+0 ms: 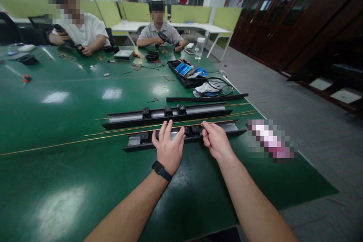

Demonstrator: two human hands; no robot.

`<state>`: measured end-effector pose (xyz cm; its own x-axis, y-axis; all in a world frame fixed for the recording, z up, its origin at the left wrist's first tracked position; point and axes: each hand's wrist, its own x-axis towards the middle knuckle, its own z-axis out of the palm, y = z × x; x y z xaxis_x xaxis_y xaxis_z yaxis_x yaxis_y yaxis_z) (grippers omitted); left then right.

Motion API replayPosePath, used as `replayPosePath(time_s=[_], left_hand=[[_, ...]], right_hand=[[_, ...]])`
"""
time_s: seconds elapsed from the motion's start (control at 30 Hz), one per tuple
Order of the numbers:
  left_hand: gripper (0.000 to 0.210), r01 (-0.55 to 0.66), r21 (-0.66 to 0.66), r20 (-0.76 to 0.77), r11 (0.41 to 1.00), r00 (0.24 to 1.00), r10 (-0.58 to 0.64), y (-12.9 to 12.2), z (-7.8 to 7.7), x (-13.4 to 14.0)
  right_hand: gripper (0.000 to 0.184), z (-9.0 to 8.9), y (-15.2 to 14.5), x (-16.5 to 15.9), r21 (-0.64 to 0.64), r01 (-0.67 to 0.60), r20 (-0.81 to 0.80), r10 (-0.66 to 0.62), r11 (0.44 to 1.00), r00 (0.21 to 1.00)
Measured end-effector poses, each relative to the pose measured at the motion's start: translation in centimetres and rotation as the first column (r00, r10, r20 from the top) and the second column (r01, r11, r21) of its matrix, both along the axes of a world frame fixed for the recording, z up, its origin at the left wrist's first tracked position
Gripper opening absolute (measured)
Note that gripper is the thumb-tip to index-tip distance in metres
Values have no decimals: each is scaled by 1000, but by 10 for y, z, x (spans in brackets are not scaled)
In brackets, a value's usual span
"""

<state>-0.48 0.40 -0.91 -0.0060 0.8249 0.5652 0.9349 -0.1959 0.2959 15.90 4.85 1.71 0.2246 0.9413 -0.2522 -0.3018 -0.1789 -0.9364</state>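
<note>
A long black channel (195, 137) lies across the green table in front of me, with small black blocks (144, 136) set in its trough. My left hand (169, 149), wearing a black wristband, is spread over the middle of this channel. To its right, my right hand (215, 138) pinches a thin brass rod (56, 145) between thumb and fingers above the channel. The rod runs far out to the left. Just beyond lies a second black channel (198, 115) holding 3 similar blocks. More thin rods lie between the two channels.
Behind the channels are a black strip (207, 98), a glove (208, 88) and a black tray (185, 80) with blue items. A clear bottle (200, 48) stands farther back. Two people sit across the table, one holding a power drill (165, 38). The table's edge runs along the right.
</note>
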Motion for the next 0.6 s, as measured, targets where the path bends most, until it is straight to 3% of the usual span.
replayPosePath(time_s=[0.6], left_hand=[[31, -1, -68, 26, 998, 1000, 3, -2, 9, 3]], right_hand=[[31, 1, 0, 0, -12, -3, 33, 3, 1000, 999]])
